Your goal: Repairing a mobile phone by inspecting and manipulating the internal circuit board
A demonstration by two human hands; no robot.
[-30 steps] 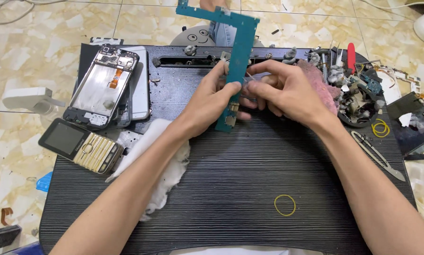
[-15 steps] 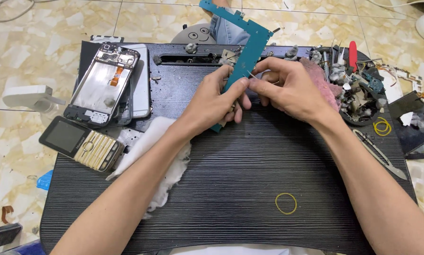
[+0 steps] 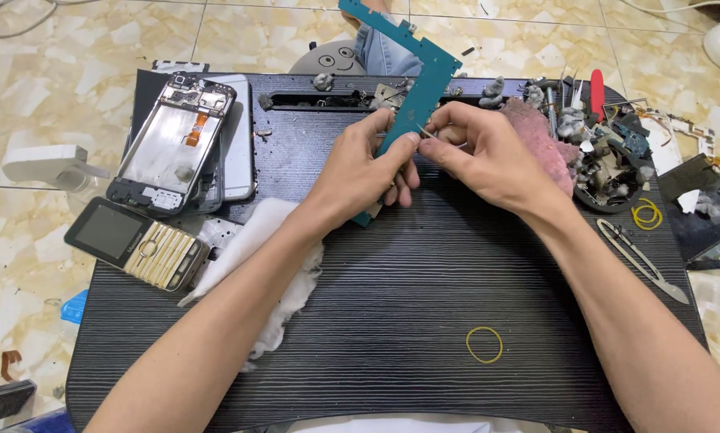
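Both of your hands meet above the black ridged work mat (image 3: 392, 321): your left hand (image 3: 360, 164) pinches the long teal circuit board (image 3: 412, 96) by its lower edge, tilted upright, while your right hand (image 3: 488, 156) closes on a thin metal pick (image 3: 425, 132) touching it. Thin, stiff and light, it looks fragile; grip the bare edges. White cotton wadding (image 3: 284, 240) lies beside your left forearm.

We see a teal circuit board (image 3: 424, 88) above a black, fine-grained table (image 3: 424, 305). On that table lie a yellow rubber band (image 3: 484, 345), white cotton wadding (image 3: 276, 265) and a pink cloth (image 3: 540, 136). At the table's left edge sits a black phone with gold keys (image 3: 135, 244). Around the table, the floor (image 3: 55, 48) is cream-and-tan marbled tile.
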